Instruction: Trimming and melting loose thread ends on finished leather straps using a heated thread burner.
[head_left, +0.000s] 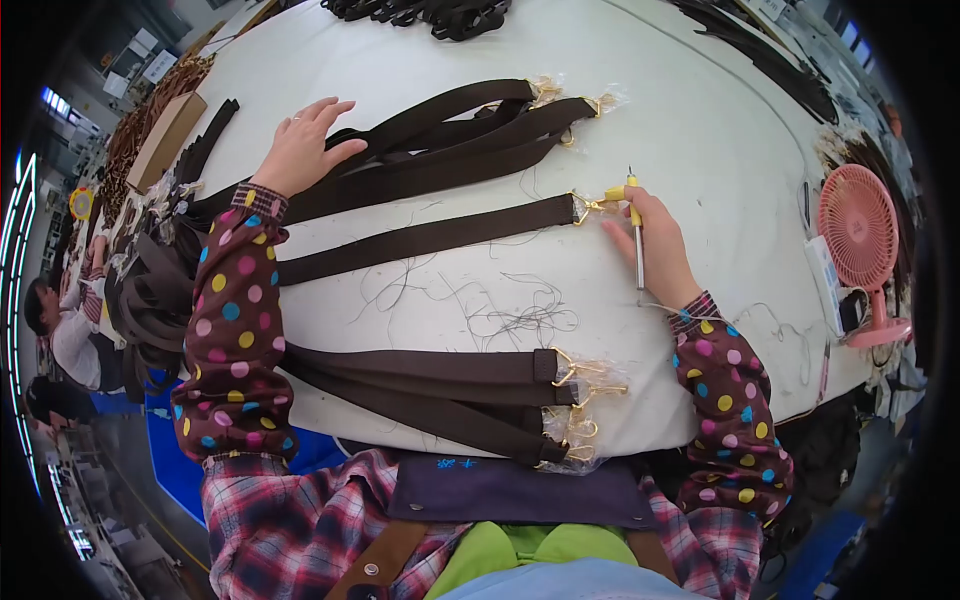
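My left hand (311, 146), fingers spread, is at the upper bundle of dark brown webbing straps (420, 161); whether it touches them I cannot tell. In my right hand (658, 236) is a slim corded pen-shaped tool (639, 251), yellow and silver, its thin metal tip pointing away from me. A yellow cover sits on one fingertip, right at the gold snap hook (586, 206) of a single dark strap (450, 229). That strap lies flat, its left end hidden behind my left sleeve. Nearer to me rests another group of straps (450, 367) with gold hooks (577, 367) in clear plastic.
Loose thread ends (525, 319) litter the white table (720, 157). A pink fan (859, 225) and a white power strip (823, 285) stand at right. More straps (154, 300) hang over the left edge, near a cardboard box (166, 142). Another person (79, 337) sits far left.
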